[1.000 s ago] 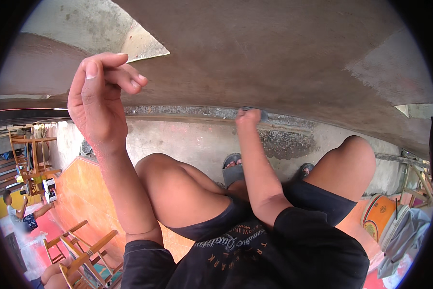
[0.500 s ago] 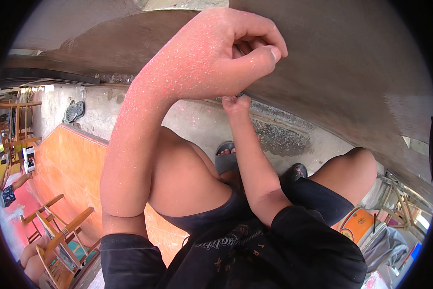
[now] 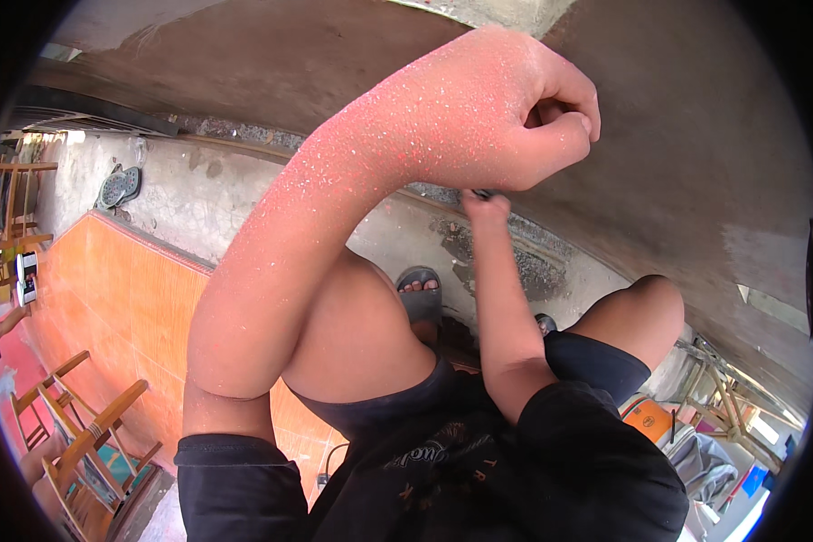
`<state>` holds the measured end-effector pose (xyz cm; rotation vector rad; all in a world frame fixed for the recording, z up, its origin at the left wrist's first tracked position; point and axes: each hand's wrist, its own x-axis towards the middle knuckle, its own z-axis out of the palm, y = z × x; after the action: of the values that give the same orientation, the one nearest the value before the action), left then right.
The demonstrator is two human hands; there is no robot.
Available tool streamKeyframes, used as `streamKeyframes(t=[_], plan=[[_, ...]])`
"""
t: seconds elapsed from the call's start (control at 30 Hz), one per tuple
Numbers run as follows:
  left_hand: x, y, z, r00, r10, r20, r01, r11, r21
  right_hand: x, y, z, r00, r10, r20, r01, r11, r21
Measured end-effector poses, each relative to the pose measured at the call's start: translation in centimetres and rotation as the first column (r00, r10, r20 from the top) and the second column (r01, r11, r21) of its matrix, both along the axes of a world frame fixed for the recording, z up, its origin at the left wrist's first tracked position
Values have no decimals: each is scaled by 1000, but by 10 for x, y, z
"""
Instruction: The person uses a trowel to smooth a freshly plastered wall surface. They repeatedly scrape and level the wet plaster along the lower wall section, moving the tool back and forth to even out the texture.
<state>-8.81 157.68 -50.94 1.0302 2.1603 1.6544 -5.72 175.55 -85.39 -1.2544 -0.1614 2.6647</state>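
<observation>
Brown-grey wall point(image 3: 668, 126) fills the upper part of the view, paler patches toward its edges; pale concrete floor point(image 3: 194, 194) along its foot, and orange-tiled platform point(image 3: 126, 294) to the left, its edge slanting inward. Person low before the wall, knees bent and spread, in a black T-shirt point(image 3: 451, 474). Left arm raised high across the view, elbow bent, forearm slanting up and to the right, wrist flexed so the back of the left hand point(image 3: 515, 117) faces the camera; pink and white specks scattered over wrist and forearm. Left grip narrow: fingers curled, thumb tip against the forefinger, a small dark gap between; nothing shows in it, palm hidden. Whether this hand touches the wall, cannot tell. Right arm reaches forward and down, nearly straight, between the knees; right hand point(image 3: 488, 210) below the left, near the wall's foot. Wooden chair point(image 3: 99, 432) at lower left; orange bucket point(image 3: 648, 419) at lower right. Grey slide sandal point(image 3: 422, 303) on one foot; perforated clogs point(image 3: 120, 187) on the concrete at left. Smallest: a dark piece point(image 3: 484, 193) at the right fingertips, grip closed on it, mostly covered, kind unclear, by the wall's lower edge.
</observation>
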Motion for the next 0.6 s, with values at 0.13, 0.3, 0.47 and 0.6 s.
streamKeyframes(t=[0.13,0.3,0.47,0.6], plan=[[-1,-1,-5,996,6,-89,-1,999,54,11,47,-15,996,1,88,-27,953,302],[-3,-1,-4,997,-9,-82,7,1000,-21,-8,-10,-64,1000,-1,27,-6,968,251],[-3,-4,-2,999,2,36,-2,1000,-16,13,25,-13,997,67,29,-72,966,248],[-3,0,-3,1000,-11,14,11,1000,15,19,26,74,965,-122,234,9,901,433]])
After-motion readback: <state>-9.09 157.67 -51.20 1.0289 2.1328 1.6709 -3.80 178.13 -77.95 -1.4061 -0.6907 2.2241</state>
